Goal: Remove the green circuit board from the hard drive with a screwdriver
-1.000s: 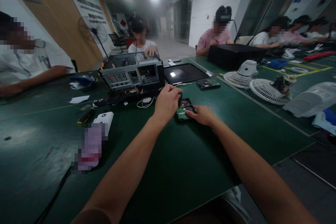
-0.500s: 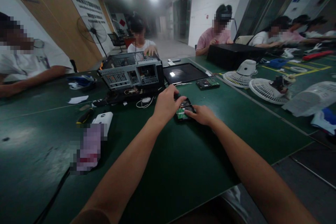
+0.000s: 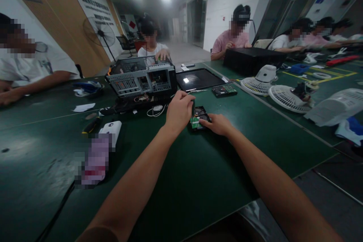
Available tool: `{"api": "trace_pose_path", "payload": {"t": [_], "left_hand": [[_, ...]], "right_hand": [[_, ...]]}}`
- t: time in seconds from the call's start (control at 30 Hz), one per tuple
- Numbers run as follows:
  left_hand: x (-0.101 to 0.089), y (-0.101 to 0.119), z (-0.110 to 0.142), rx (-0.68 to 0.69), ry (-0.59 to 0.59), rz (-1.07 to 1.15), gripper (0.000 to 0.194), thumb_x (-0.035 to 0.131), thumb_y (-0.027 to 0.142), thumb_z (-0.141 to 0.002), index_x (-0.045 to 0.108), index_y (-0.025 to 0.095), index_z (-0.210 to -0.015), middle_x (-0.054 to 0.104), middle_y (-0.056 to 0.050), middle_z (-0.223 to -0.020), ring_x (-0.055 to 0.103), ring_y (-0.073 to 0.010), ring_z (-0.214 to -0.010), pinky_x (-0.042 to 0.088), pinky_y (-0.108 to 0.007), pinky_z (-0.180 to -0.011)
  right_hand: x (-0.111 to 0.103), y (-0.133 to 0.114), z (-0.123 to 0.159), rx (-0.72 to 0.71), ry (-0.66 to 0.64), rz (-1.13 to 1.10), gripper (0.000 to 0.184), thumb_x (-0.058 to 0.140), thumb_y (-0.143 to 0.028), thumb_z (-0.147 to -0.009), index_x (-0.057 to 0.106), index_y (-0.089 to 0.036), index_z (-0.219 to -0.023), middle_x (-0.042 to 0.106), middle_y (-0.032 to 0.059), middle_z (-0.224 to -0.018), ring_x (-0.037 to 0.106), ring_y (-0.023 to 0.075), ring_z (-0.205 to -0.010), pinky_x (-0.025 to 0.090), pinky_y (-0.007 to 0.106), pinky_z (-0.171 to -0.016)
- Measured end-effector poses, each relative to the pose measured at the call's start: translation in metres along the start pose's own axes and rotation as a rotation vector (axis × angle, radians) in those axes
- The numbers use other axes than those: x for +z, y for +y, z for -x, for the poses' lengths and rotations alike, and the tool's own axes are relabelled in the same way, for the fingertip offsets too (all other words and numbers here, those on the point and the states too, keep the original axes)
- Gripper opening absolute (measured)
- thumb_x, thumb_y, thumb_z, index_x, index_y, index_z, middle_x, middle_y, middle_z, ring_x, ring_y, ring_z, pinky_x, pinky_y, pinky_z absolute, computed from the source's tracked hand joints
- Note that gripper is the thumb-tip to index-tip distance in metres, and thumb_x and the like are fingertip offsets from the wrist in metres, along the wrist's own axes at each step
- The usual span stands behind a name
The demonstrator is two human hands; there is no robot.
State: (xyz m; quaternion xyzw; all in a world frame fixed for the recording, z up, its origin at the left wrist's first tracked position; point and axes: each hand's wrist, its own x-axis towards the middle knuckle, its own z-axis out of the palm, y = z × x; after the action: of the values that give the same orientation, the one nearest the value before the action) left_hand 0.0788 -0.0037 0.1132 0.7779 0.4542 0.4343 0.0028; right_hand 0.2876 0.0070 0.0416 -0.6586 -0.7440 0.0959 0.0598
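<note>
A hard drive lies on the green table with its green circuit board showing. My right hand grips its right edge, thumb laid over the top. Above the drive's left side, my left hand is closed around a thin upright tool, apparently a screwdriver. The tool's shaft points down at the board; whether its tip touches a screw is too small to tell. Most of its handle is hidden by my fingers. Farther back on the right lies a second hard drive.
An open computer case stands ahead on the left, a black panel beside it. Fan parts sit to the right. A yellow-black screwdriver and a white device lie at left. Co-workers sit around the table.
My left fingers have drawn together and turned, and the tool in them now shows upright. My right hand and the hard drive have stayed in place.
</note>
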Motion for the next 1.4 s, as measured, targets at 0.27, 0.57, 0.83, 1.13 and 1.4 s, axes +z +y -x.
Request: {"api": "trace_pose_path", "payload": {"t": [0.27,0.57,0.83,1.13,1.4], "left_hand": [[-0.0005,0.0015,-0.0008,0.011,-0.043,0.036,0.010,0.063,0.017,-0.090,0.064,0.021,-0.100,0.068,-0.006,-0.105,0.065,-0.0209,-0.097,0.054,-0.037,-0.088],[0.0045,-0.0004,0.0014,-0.030,0.092,0.058,0.015,0.074,0.021,-0.084,0.059,0.020,-0.089,0.059,-0.005,-0.103,0.061,-0.0185,-0.093,0.055,-0.033,-0.081],[0.0038,-0.0008,0.0010,0.000,0.025,0.026,0.010,0.064,0.016,-0.089,0.062,0.020,-0.098,0.065,-0.005,-0.101,0.063,-0.0189,-0.091,0.055,-0.034,-0.083],[0.0015,0.0013,0.0007,0.032,0.004,0.039,0.014,0.065,0.019,-0.090,0.067,0.021,-0.104,0.070,-0.006,-0.107,0.066,-0.0200,-0.095,0.055,-0.034,-0.085],[0.0037,-0.0001,0.0005,0.038,-0.026,0.057,0.016,0.064,0.016,-0.090,0.067,0.023,-0.104,0.074,-0.004,-0.106,0.069,-0.0209,-0.097,0.055,-0.036,-0.088]], "right_hand": [[-0.0002,-0.0002,-0.0003,-0.004,-0.005,-0.005,0.081,0.030,-0.084,-0.088,0.068,-0.019,-0.117,0.073,0.0167,-0.110,0.067,0.0308,-0.097,0.044,0.032,-0.074],[0.0023,0.0022,-0.0019,-0.028,0.007,0.003,0.082,0.029,-0.085,-0.087,0.067,-0.019,-0.118,0.073,0.0165,-0.111,0.068,0.0299,-0.094,0.043,0.031,-0.069],[0.0043,0.0038,-0.0031,-0.033,0.014,0.005,0.083,0.026,-0.086,-0.087,0.067,-0.019,-0.114,0.073,0.0166,-0.109,0.068,0.0298,-0.093,0.043,0.032,-0.071],[0.0015,0.0016,-0.0016,-0.016,-0.001,0.007,0.083,0.028,-0.085,-0.088,0.067,-0.018,-0.118,0.072,0.0177,-0.113,0.067,0.0312,-0.097,0.044,0.032,-0.073],[0.0035,0.0034,-0.0030,-0.023,0.014,0.018,0.084,0.027,-0.086,-0.086,0.068,-0.019,-0.115,0.073,0.0173,-0.110,0.068,0.0319,-0.094,0.044,0.032,-0.069]]}}
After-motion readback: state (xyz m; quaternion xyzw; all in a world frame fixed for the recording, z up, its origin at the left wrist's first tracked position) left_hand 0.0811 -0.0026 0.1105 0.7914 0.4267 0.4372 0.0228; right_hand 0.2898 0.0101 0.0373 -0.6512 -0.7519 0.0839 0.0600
